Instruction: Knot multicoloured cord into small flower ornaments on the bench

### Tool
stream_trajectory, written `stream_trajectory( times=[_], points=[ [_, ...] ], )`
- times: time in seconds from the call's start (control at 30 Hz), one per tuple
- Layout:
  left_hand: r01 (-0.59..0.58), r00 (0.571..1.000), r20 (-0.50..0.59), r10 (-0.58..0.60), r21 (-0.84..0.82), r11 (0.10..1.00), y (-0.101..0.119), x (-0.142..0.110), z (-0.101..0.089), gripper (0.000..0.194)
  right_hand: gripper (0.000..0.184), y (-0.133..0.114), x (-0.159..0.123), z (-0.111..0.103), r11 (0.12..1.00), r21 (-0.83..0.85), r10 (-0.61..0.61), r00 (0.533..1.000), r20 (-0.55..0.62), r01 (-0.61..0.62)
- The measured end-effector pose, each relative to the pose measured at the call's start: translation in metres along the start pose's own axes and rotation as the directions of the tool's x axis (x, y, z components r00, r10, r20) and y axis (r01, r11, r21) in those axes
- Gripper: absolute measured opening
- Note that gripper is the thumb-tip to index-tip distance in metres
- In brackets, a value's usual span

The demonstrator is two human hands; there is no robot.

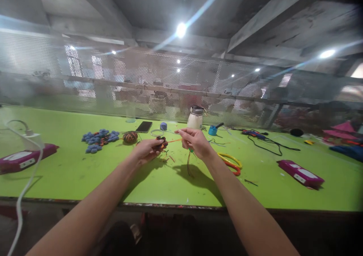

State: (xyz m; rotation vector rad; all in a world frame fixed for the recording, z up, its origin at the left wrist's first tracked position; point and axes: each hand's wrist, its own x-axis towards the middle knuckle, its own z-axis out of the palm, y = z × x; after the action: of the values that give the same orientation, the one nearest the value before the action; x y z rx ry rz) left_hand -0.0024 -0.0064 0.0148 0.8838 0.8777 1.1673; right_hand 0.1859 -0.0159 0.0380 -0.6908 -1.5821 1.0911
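My left hand (146, 151) is closed on a small dark yarn piece (162, 142) with orange in it, perhaps crocheted. From that piece an orange yarn strand (174, 140) runs taut to my right hand (195, 141), whose fingers pinch it. Something small and green shows under the right hand, mostly hidden, and thin brownish strands (188, 165) hang below. Left of the left hand lies a dark ball of yarn (130, 137) with orange streaks. Beyond it sits a pile of blue-grey yarn pieces (100, 139). Short yarn scraps (171, 158) lie between the hands.
The green table (159, 190) also carries a phone (144, 126), a bottle (195, 120), a blue pot (212, 130), yellow and orange rings (231, 159), a corded tool (255, 134) and magenta packs (301, 174) at both sides. A white cable (21, 199) crosses the left edge.
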Motion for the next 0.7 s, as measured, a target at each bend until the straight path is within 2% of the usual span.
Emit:
stream_trajectory(
  times=[0.13,0.17,0.3,0.37,0.43,0.53,0.57,0.6,0.63,0.67,0.7],
  points=[
    [-0.035,0.997,-0.073,0.034,-0.009,0.999,0.001,0.002,-0.003,0.007,0.034,-0.003,0.0,-0.008,0.998,-0.052,-0.028,0.998,0.048,0.03],
    [-0.044,0.995,-0.088,0.042,-0.013,0.999,0.001,0.002,-0.003,0.008,0.034,-0.002,0.002,-0.011,0.998,-0.059,-0.028,0.999,0.028,0.03],
    [-0.04,0.993,-0.111,0.036,-0.034,0.999,0.001,0.002,-0.005,0.008,0.028,0.008,0.014,-0.024,0.996,-0.083,0.02,0.978,-0.209,-0.038],
    [-0.022,0.995,-0.099,0.018,-0.045,0.999,0.002,0.002,-0.006,0.008,0.024,0.013,0.019,-0.03,0.992,-0.085,0.066,0.968,-0.243,-0.089],
    [-0.034,0.994,-0.106,0.027,-0.062,0.997,0.003,0.002,-0.007,0.008,0.021,0.013,0.022,-0.033,0.986,-0.09,0.123,0.971,-0.203,-0.143],
    [-0.185,0.967,-0.195,0.162,-0.107,0.977,0.008,0.003,-0.01,0.007,0.019,0.002,0.022,-0.033,0.965,-0.143,0.212,0.976,-0.058,-0.218],
    [-0.251,0.948,-0.233,0.219,-0.121,0.96,0.009,0.004,-0.01,0.006,0.022,-0.002,0.022,-0.033,0.938,-0.259,0.237,0.972,-0.004,-0.23],
    [-0.307,0.927,-0.266,0.265,-0.131,0.943,0.01,0.004,-0.011,0.006,0.025,-0.006,0.023,-0.033,0.876,-0.425,0.266,0.964,0.027,-0.23],
    [-0.347,0.911,-0.284,0.299,-0.139,0.927,0.011,0.005,-0.012,0.005,0.029,-0.009,0.024,-0.034,0.768,-0.601,0.296,0.955,0.027,-0.221],
    [-0.374,0.901,-0.29,0.322,-0.145,0.916,0.012,0.005,-0.012,0.005,0.032,-0.01,0.026,-0.035,0.611,-0.763,0.318,0.948,-0.007,-0.21],
    [-0.391,0.896,-0.289,0.338,-0.15,0.908,0.012,0.006,-0.013,0.004,0.034,-0.009,0.029,-0.035,0.466,-0.857,0.324,0.944,-0.068,-0.221]
  ],
)
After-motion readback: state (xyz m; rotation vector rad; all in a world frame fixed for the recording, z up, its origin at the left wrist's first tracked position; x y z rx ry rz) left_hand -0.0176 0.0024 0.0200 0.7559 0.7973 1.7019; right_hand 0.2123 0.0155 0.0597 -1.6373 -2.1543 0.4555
